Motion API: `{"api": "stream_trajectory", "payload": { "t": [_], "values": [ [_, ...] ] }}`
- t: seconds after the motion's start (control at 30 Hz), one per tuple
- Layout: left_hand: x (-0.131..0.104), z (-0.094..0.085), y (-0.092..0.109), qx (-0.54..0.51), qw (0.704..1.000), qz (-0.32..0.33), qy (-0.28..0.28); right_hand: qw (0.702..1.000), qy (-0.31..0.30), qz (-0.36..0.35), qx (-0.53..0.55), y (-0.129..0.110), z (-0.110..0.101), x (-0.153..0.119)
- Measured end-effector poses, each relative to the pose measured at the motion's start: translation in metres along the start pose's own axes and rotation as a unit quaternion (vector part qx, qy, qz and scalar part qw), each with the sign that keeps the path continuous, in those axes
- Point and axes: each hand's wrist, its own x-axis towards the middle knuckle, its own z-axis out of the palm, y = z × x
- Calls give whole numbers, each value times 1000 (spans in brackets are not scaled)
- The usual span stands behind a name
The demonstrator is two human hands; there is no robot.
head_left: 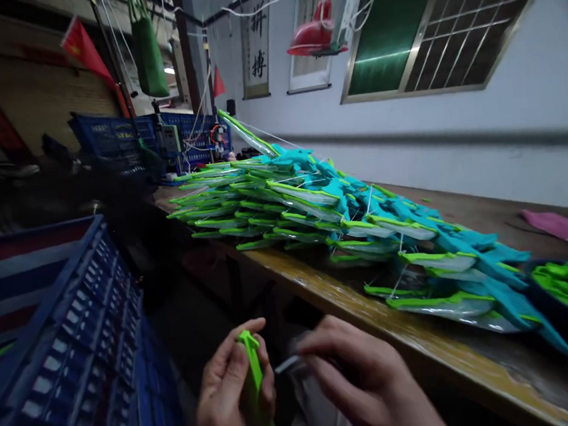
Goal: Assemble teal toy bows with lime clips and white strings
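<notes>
Green strip (252, 370) pinched in left hand (233, 392) fingers; right hand (361, 383) grips clear film (288, 364); scroll (256, 38) reads 拼搏.

Both hands low, fingers pinched, close together: left hand (233, 392), right hand (365, 386)

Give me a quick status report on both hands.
Left hand pinching green strip. Right hand grips small grey piece, tip by the strip. Pile of green-and-teal pieces on the workbench, apart from the hands.
</notes>
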Motion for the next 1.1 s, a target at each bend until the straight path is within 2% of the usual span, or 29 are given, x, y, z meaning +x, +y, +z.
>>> {"api": "stream_trajectory", "payload": {
  "t": [0.1, 0.2, 0.37, 0.47, 0.57, 0.67, 0.8, 0.9, 1.0, 1.1],
  "values": [
    [-6, -5, -1, -50, 998, -6, 28, 995, 13, -15, 93, -21, 40, 43],
    [-9, -11, 0, -112, 994, 11, 13, 995, -6, -4, 101, -33, 59, 51],
    [-4, -15, -2, -246, 963, 25, -110, 993, -71, 38, 82, -38, 58, 43],
    [4, -19, -4, -282, 946, 42, -156, 995, -71, 5, 74, -34, 62, 40],
    [8, -24, -6, -301, 936, 30, -181, 995, -50, -29, 87, -26, 74, 37],
    [9, -26, -6, -321, 931, 11, -174, 994, -32, -44, 93, -21, 84, 34],
    [6, -22, -7, -335, 933, -5, -133, 992, -19, -75, 98, -17, 91, 33],
    [5, -21, -7, -331, 933, -3, -143, 989, -5, -108, 104, -15, 92, 31],
    [8, -22, -9, -322, 933, -1, -162, 990, 1, -111, 92, -15, 90, 30],
    [13, -24, -10, -285, 949, -1, -135, 992, -13, -120, 33, -12, 86, 27]
  ]
}}
